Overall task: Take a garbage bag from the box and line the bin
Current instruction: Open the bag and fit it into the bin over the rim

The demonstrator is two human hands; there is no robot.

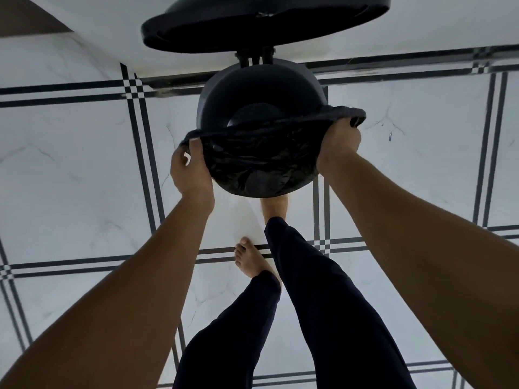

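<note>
We see the garbage bag [252,161], thin, glossy black plastic creased into many fine wrinkles, draped over the near half of the bin [224,108]. Its mouth is stretched into a taut band across the opening, from one side of the rim to the other, and the rest sags over the near wall. The bin is round, dark and smooth-walled, standing on the floor [84,164] in front of us; through its uncovered far half we can make out a lighter disc at the bottom. Its round lid [252,26] stands raised on a hinge at the far side, a broad matte black oval.

Our left hand [188,172] grips the bag's edge at the bin's left side, fingers curled over the gathered plastic and thumb closed against it. Our right hand [339,141] does the same at the right side, fingers hooked under the bunched edge, the fingertips hidden by the film. Both forearms reach out bare and nearly straight.

Below the bin, dark trouser legs [309,290] and bare feet show. The floor is pale, marble-veined tile crossed by bands of thin dark lines.
</note>
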